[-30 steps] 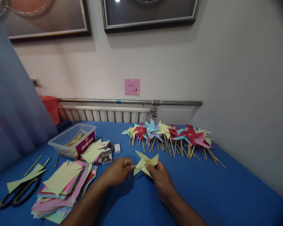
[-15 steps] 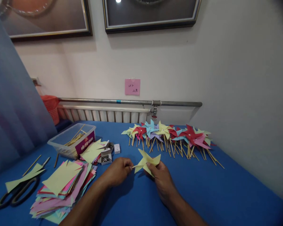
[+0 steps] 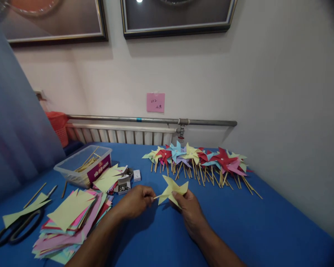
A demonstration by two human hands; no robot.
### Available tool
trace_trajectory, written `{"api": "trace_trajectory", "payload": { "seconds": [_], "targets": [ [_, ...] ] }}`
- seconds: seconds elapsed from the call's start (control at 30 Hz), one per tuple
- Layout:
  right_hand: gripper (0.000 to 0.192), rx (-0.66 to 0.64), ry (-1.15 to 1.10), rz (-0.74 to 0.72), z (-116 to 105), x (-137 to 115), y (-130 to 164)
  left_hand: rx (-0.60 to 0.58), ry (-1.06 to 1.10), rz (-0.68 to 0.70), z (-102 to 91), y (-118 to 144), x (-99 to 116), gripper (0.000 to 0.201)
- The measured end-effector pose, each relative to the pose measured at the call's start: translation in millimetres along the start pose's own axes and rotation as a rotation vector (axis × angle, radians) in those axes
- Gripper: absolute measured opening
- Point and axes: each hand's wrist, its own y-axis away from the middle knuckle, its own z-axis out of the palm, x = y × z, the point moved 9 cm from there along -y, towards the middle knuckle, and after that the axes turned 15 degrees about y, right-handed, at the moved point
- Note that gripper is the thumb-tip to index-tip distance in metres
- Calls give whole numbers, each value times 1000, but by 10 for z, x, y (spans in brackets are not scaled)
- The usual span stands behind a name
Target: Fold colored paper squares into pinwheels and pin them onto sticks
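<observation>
A pale yellow paper pinwheel (image 3: pixel 168 189) is held between my two hands above the blue-covered table. My right hand (image 3: pixel 187 207) grips it, thumb pressed on the middle of the folded paper and fingers behind. On the left, a thin wooden stick (image 3: pixel 156 197) runs out from behind the pinwheel into my left hand (image 3: pixel 139 201), which is closed around it. Most of the stick is hidden by that hand and the paper.
Finished pinwheels (image 3: pixel 195 157) lie in a row near the wall. Left are stacked cut paper sheets (image 3: pixel 71 211), scissors (image 3: pixel 25 228), a plastic box (image 3: pixel 101 151) of sticks and small boxes of metal pins (image 3: pixel 124 187). A radiator (image 3: pixel 122 135) stands behind the blue table (image 3: pixel 239 222).
The hands and pinwheel keep almost the same pose. The whole view has shifted slightly, with the table's things sitting a little further left.
</observation>
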Motion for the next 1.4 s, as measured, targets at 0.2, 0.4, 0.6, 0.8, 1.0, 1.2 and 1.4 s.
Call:
{"api": "trace_trajectory", "payload": {
  "seconds": [0.2, 0.4, 0.6, 0.8, 1.0, 1.2, 1.4],
  "targets": [
    [42, -20, 15, 0, 23, 2, -3, 5, 0, 13, -13, 29, 65, 17],
    [41, -38, 53, -39, 28, 2, -21, 65, -38, 48, -22, 16, 107, 19],
    [46, -32, 74, -57, 16, 9, -41, 80, -74, 81, 1, -5, 128, 17],
    [43, -26, 45, -44, 11, 18, -40, 51, -88, 61, 11, 12, 124, 21],
    [42, -20, 54, -59, 11, 13, -47, 51, -125, 60, 11, 30, 139, 25],
    [41, -15, 55, -48, 4, 45, -61, 56, -115, 56, 8, 26, 142, 25],
    [45, -24, 47, -20, 27, 42, -34, 65, -229, 69, 19, 40, 168, 22]
  ]
}}
